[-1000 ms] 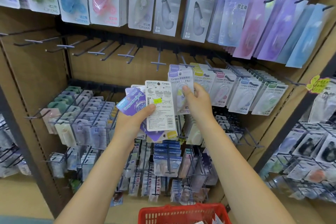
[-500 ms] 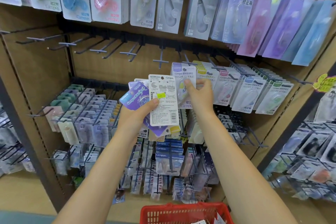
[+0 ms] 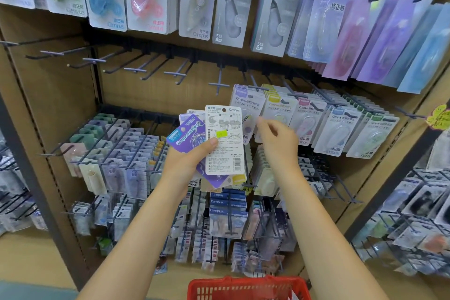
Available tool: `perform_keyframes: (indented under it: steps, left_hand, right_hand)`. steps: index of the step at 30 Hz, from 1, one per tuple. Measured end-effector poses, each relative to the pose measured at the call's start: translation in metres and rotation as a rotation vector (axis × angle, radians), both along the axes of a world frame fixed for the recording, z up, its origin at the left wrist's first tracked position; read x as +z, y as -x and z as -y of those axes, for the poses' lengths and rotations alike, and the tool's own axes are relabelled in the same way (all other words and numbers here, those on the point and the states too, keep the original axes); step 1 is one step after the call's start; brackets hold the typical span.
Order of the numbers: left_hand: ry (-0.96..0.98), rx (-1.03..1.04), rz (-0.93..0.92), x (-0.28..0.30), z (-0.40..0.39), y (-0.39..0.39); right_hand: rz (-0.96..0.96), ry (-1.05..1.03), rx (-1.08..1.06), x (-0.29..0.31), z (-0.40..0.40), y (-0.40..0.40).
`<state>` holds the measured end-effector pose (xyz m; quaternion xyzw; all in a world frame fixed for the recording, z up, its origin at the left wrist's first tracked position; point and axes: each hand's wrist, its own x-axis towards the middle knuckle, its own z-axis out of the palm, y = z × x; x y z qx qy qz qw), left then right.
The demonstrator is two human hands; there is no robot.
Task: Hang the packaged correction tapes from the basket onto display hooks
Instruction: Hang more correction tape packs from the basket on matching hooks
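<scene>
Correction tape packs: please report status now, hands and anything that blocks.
Left hand grips fanned correction tape packs. Right hand open, empty, beside the purple-label hook row. Red basket below. Nothing blocking.

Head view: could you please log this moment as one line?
left hand: grips fanned stack of carded correction tape packs | right hand: empty, beside hung purple-label packs | red plastic basket: below
</scene>
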<state>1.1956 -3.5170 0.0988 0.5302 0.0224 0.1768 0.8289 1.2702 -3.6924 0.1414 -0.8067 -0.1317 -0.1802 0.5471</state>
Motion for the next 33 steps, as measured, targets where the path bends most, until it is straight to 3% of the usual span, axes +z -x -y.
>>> perform_keyframes:
  steps: [3, 5, 10, 15, 20, 26, 33]
  left_hand:
    - [-0.017, -0.013, 0.025, 0.000, 0.009, -0.003]
    - [-0.040, -0.008, 0.021, -0.001, 0.014, -0.005]
    - [-0.080, -0.027, 0.016, -0.006, 0.022, -0.004]
    - [-0.102, 0.062, -0.043, -0.013, 0.025, -0.004]
    - [-0.146, 0.055, -0.022, -0.010, 0.042, -0.006]
    - [-0.108, 0.004, 0.038, -0.002, 0.065, -0.008]
    - [-0.109, -0.007, 0.058, -0.001, 0.085, -0.014]
  right_hand:
    - [-0.220, -0.005, 0.283, -0.004, -0.002, 0.019]
    - [-0.220, 0.029, 0.349, -0.008, -0.002, 0.022]
    - [-0.233, -0.189, 0.373, -0.015, 0.010, 0.021]
    - [-0.116, -0.337, 0.218, -0.022, 0.026, 0.012]
    - [0.047, -0.140, 0.151, -0.030, 0.031, 0.014]
    - [0.002, -0.062, 0.292, -0.029, 0.040, 0.020]
    - [-0.154, -0.006, 0.244, -0.015, 0.074, 0.019]
